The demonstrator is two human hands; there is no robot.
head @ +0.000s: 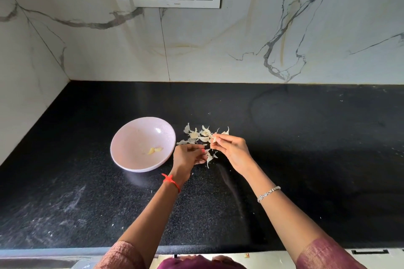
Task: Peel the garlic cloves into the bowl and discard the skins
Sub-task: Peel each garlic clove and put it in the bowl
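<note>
Black counter point(284, 159) is seen under a marble wall point(218, 50). A garlic piece point(213, 138) is pinched by the right hand point(231, 150), over the skins point(201, 135). At its 7 o'clock the left hand point(189, 156) is curled; what it holds cannot be told. Two peeled cloves point(154, 150) are seen in the bowl point(131, 133), at 9 o'clock of the skins.

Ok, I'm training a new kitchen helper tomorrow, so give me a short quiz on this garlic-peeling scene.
1. True or false: the bowl holds peeled cloves.
2. Where do the skins lie? A) in the bowl B) on the black counter beside the bowl C) on the floor
3. Which hand's wrist wears the red thread?
Key: 1 true; 2 B; 3 left hand.
</note>
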